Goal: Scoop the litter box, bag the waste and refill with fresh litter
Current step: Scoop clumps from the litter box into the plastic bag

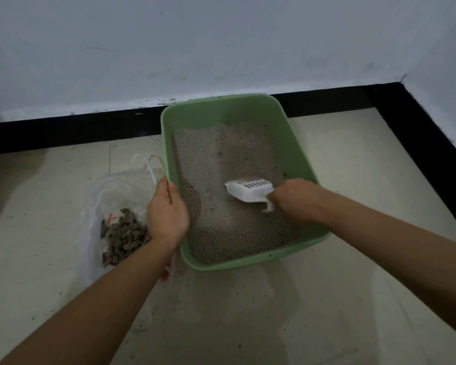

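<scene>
A green litter box (282, 119) sits on the floor against the wall, holding grey litter (229, 164) raked into uneven ridges. My left hand (167, 212) grips the box's left rim. My right hand (295, 201) holds the handle of a white slotted scoop (249, 189), whose blade lies over the litter in the near right part of the box. To the left of the box lies a clear plastic bag (108, 191) with a pile of dark litter clumps (123, 235) inside.
Pale floor tiles (353, 180) surround the box, with scattered litter grains near its front left corner. A black skirting (63, 133) runs along the white wall and turns a corner at the right. Something pinkish shows at the far left edge.
</scene>
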A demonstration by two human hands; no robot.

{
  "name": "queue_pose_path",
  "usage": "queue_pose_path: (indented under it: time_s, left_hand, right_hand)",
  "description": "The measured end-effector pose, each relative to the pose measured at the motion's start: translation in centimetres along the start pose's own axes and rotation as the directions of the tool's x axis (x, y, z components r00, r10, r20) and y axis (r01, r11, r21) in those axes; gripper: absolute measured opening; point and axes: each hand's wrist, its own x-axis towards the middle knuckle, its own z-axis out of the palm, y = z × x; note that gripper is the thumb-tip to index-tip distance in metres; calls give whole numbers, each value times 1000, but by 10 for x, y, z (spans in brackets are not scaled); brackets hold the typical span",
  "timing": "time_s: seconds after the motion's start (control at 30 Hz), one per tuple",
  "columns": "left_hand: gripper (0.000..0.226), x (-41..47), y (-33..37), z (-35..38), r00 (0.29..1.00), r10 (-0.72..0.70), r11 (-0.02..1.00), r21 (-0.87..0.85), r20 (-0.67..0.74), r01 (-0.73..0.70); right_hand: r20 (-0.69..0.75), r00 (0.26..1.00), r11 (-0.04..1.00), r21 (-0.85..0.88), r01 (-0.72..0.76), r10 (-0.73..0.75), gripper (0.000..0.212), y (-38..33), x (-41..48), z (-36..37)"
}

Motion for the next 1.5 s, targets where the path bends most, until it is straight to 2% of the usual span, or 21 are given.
queue_pose_path:
  time_s: [0.07, 0.13, 0.17, 0.23, 0.27, 0.3, 0.33, 0.4, 0.5, 0.57, 0.63, 0.7, 0.8, 0.97, 1.13, 1.3, 1.4, 1.5]
  left_hand:
    - [42, 0, 0, 0, 1000, -2, 1000, -8, -1, 2]
    - [41, -1, 1, 0, 1000, 0, 1000, -17, 1, 0]
    - [41, 0, 1, 0, 1000, 1, 1000, -20, 1, -1]
    - [42, 0, 0, 0, 1000, 1, 1000, -31, 2, -1]
    - [42, 0, -1, 1, 1000, 5, 999, -36, 0, -5]
    - [42, 0, -1, 1, 1000, 9, 999, -38, -2, -9]
    - [42, -1, -1, 0, 1000, 10, 999, -43, -4, -11]
    - [42, 0, -1, 0, 1000, 6, 999, -47, -3, -6]
    - [44, 1, -1, 1, 1000, -2, 999, -45, 4, 2]
    - [45, 1, -2, 1, 1000, -4, 998, -57, 6, 4]
    - [46, 1, -4, 2, 1000, -5, 997, -71, 3, 5]
    - [49, 2, -5, 3, 1000, -3, 996, -84, -4, 3]
    - [46, 4, -7, 6, 1000, -6, 994, -107, -9, 5]
    - [46, 2, -7, 6, 1000, -11, 992, -130, -9, 9]
    - [43, 0, -3, 5, 1000, -11, 988, -153, -16, 8]
    - [45, 1, -3, 5, 999, -45, 986, -158, -17, 42]
    - [46, 2, -3, 6, 998, -57, 986, -158, -15, 54]
    - [46, 0, -2, 4, 998, -61, 982, -182, -4, 59]
  right_hand:
    - [3, 999, 998, -42, 52, -52, 34, 0, -13, 1]
    - [-21, 996, 996, 2, 86, -86, 30, 5, -23, -4]
    - [-31, 996, 989, 121, 83, -80, 28, 12, -26, -9]
    - [-66, 997, 889, 452, 71, -46, 23, 28, -31, -20]
    - [-104, 995, 833, 550, 60, -2, 21, 36, -29, -23]
    - [-149, 987, 816, 578, 33, 66, 17, 45, -24, -26]
    - [-209, 967, 839, 544, -7, 144, 14, 52, -15, -26]
    - [-326, 913, 908, 406, -99, 246, 21, 53, 11, -26]
    - [-386, 885, 951, 262, -165, 260, 25, 34, 51, -29]
    - [-375, 900, 969, 187, -160, 221, 27, 23, 72, -32]
    - [-309, 923, 956, 251, -153, 229, 30, 26, 84, -37]
    - [-242, 922, 927, 301, -224, 301, 31, 38, 90, -38]
    - [-246, 889, 914, 230, -334, 387, 29, 53, 91, -33]
    - [-242, 946, 954, 256, -154, 217, 33, 60, 95, -23]
    - [-198, 980, 950, 304, 72, -11, 31, 11, 126, -14]
    - [-270, 962, 913, 380, 146, -42, 37, 3, 134, 2]
    - [-346, 932, 930, 295, 218, -109, 44, 5, 125, 9]
    - [-408, 888, 958, 91, 272, -213, 51, 12, 116, 4]
